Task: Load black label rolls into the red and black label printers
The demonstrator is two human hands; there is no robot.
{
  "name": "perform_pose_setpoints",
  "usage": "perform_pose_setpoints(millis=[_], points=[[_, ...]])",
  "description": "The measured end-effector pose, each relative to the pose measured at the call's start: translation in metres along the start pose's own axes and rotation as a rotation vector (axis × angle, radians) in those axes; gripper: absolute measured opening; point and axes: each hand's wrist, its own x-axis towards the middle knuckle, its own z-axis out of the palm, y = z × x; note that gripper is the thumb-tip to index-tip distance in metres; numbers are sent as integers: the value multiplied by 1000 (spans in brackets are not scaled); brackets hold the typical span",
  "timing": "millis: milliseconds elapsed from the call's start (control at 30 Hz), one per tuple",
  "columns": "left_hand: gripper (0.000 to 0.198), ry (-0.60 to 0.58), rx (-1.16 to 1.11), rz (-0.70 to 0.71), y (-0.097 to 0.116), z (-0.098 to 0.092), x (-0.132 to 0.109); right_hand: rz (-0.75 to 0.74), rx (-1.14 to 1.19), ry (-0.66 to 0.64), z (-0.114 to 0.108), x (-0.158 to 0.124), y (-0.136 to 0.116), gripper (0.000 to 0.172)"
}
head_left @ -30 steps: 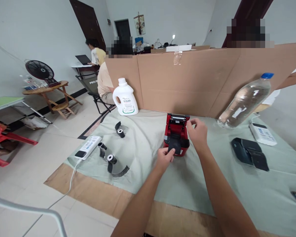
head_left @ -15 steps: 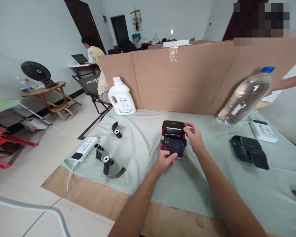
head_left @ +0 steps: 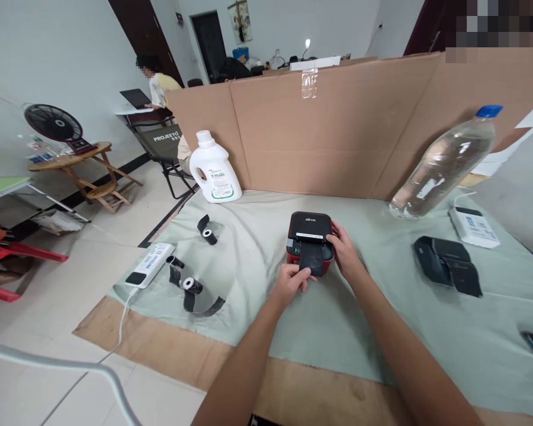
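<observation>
A small black-and-red label printer point(head_left: 309, 225) sits on the pale green cloth before me, its black lid lowered. From its front slot hangs a black paper strip point(head_left: 311, 254). My left hand point(head_left: 289, 281) pinches the lower end of that strip between thumb and fingers. On the printer's right side, my right hand point(head_left: 344, 251) is closed around the edge of the lid, thumb on the front corner and fingers behind. To the left lie small rolls of black paper, one roll point(head_left: 209, 236) farther back and another roll point(head_left: 192, 286) nearer with a curled tail.
A white jug point(head_left: 217, 177) stands at the back left by a cardboard wall point(head_left: 311, 142). At the right are a tilted water bottle point(head_left: 448, 163), a black device point(head_left: 446, 266) and a white power strip point(head_left: 474, 226). Another power strip point(head_left: 150, 265) lies left. A person point(head_left: 157, 86) sits beyond.
The printer's lid has swung down from partly raised, my right hand still on its edge. My left hand keeps hold of the black strip. The whole view has shifted slightly.
</observation>
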Motion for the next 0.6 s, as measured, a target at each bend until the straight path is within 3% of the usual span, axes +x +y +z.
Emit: perform_pose_setpoints(millis=[67, 200, 267, 367, 600], points=[[61, 106, 27, 61, -2, -5, 0, 1, 24, 4, 1, -1, -1, 59], [49, 479, 273, 339, 6, -20, 2, 11, 43, 2, 2, -3, -2, 57], [39, 468, 525, 454, 15, -26, 5, 3, 42, 0, 2, -3, -1, 56], [43, 312, 822, 493, 22, -28, 10, -8, 34, 11, 3, -1, 3, 57], [46, 375, 936, 411, 17, -17, 14, -46, -41, 5, 3, -2, 2, 60]])
